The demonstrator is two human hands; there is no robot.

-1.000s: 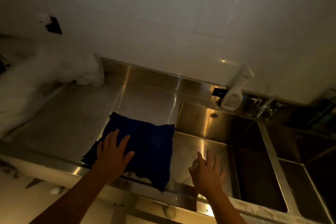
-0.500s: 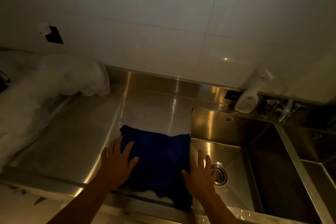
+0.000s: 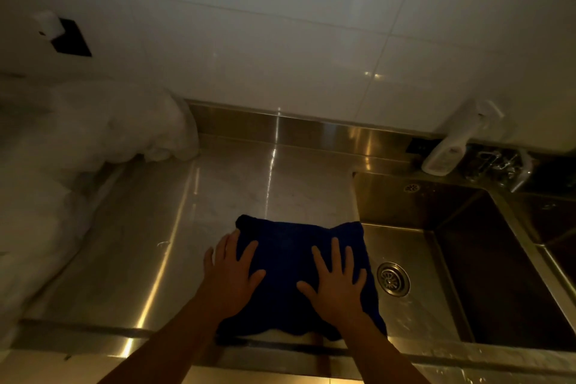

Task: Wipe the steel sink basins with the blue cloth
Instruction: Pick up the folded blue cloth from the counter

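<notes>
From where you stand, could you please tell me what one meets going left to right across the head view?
White plastic sheet → left hand → right hand → drain → spray bottle → tap. Both hands lie flat on the blue cloth.

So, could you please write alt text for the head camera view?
Both hands, left hand and right hand, press flat on a blue cloth spread beside a steel sink basin. A white spray bottle stands behind.
</notes>
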